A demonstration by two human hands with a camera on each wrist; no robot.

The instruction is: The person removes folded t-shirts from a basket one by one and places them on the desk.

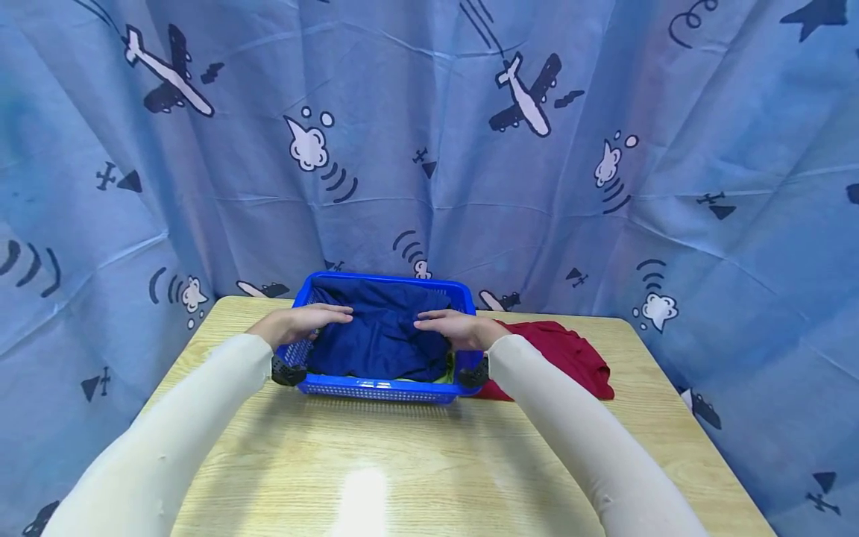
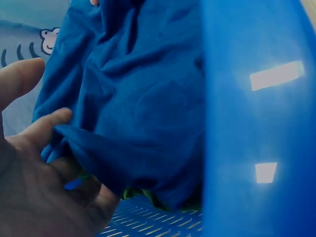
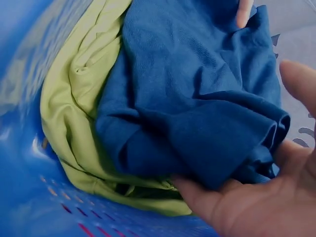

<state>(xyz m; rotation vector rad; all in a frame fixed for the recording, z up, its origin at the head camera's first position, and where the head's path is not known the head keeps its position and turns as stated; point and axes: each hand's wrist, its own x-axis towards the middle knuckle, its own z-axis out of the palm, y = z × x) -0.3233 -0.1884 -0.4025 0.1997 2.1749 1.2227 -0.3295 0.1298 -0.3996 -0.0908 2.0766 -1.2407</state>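
A dark blue cloth lies bunched inside a blue plastic basket. Beneath it is a yellow-green cloth, best seen in the right wrist view. My left hand is at the basket's left side, its lower fingers tucked under the blue cloth's edge and its thumb held apart. On the opposite side, my right hand has its fingers beneath the cloth's folded edge, with the thumb spread away from it. Parts of both hands' fingers are hidden by the cloth.
A crumpled red cloth rests on the wooden table, right of the basket and partly behind my right arm. A blue curtain printed with planes hangs right behind the table.
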